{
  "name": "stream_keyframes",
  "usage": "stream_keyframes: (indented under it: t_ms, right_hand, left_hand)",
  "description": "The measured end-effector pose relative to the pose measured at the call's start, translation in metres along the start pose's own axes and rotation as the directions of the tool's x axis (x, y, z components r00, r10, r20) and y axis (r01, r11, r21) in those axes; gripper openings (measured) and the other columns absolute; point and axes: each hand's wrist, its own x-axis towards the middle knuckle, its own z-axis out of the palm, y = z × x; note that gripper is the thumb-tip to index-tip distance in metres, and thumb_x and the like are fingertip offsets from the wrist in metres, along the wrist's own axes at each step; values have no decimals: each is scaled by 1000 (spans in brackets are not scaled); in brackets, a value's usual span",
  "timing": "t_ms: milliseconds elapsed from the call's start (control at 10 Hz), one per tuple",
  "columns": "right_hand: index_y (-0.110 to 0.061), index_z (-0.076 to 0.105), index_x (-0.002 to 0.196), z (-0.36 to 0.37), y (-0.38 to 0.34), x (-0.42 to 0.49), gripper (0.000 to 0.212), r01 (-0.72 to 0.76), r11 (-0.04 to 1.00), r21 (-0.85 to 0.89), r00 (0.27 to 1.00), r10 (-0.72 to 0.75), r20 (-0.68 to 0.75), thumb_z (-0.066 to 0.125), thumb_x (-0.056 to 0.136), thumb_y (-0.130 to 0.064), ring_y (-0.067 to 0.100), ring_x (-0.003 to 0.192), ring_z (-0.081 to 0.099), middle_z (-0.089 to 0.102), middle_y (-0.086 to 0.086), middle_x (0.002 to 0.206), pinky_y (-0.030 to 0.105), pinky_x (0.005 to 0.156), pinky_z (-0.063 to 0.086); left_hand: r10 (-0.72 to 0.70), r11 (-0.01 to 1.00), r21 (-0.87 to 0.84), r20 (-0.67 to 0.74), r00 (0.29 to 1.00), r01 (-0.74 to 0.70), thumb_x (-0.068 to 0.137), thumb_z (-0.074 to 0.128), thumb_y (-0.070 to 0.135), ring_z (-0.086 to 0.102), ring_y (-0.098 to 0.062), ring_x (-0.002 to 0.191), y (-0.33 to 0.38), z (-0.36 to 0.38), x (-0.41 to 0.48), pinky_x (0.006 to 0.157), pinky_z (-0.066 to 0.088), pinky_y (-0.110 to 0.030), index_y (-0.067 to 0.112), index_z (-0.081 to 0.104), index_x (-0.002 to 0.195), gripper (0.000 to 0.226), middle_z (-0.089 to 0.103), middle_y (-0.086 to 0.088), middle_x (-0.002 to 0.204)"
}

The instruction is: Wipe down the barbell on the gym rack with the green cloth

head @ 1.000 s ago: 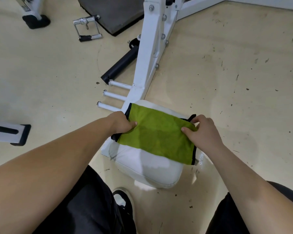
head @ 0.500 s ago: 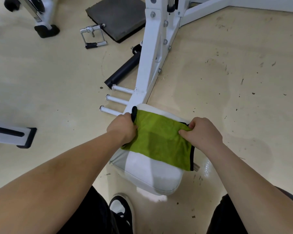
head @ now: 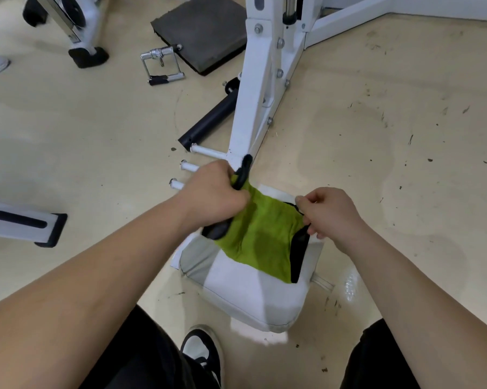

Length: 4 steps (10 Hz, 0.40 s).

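I find the green cloth (head: 262, 237) draped over the far half of the white seat pad (head: 250, 293). At the pad's far-left corner my left hand (head: 214, 195) grips the cloth's bunched edge, fingers curled tight. At the pad's far-right side my right hand (head: 329, 211) pinches the opposite edge. The white rack upright (head: 253, 108) stands just beyond the pad.

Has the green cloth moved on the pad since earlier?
Yes. The green cloth is bunched inward from the white pad's sides, gathered by the left hand and right hand.
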Motion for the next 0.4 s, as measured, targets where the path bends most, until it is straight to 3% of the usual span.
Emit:
stream_keyframes:
  t_ms: [100, 200, 300, 400]
  right_hand:
    - [-2, 70, 92, -10, 2, 0, 30, -17, 999, 50, 1000, 18, -19, 62, 95, -31, 19, 49, 60, 70, 12, 72, 30, 52, 47]
    - [2, 70, 95, -19, 6, -3, 31, -65, 993, 94, 998, 63, 26, 60, 98, -28, 22, 54, 61, 74, 20, 82, 32, 53, 50]
    - [2, 71, 94, -21, 9, -4, 31, -69, 994, 85, 997, 65, 52, 61, 98, -27, 21, 56, 62, 75, 21, 89, 32, 54, 53]
    - [-2, 72, 94, -25, 11, -7, 27, -56, 994, 95, 998, 55, 15, 61, 97, -27, 20, 62, 66, 76, 18, 91, 34, 58, 54]
  left_hand:
    - [86, 996, -28, 98, 991, -83, 88, 68, 34, 57, -19, 78, 17, 31, -11, 57, 42, -26, 13, 55, 103, 29, 62, -1, 91]
    - [168, 983, -150, 471, 866, -109, 97, 64, 31, 69, -28, 88, 26, 73, -21, 73, 62, -36, 7, 58, 118, 32, 65, -5, 98]
    - [173, 982, -165, 554, 814, -96, 100, 54, 13, 71, -36, 91, 22, 81, -15, 82, 63, -48, 2, 61, 120, 24, 63, -15, 98]
    - [216, 975, -120, 362, 907, -185, 99, 51, 14, 71, -35, 89, 25, 75, 1, 77, 63, -43, 5, 65, 115, 22, 70, -14, 96]
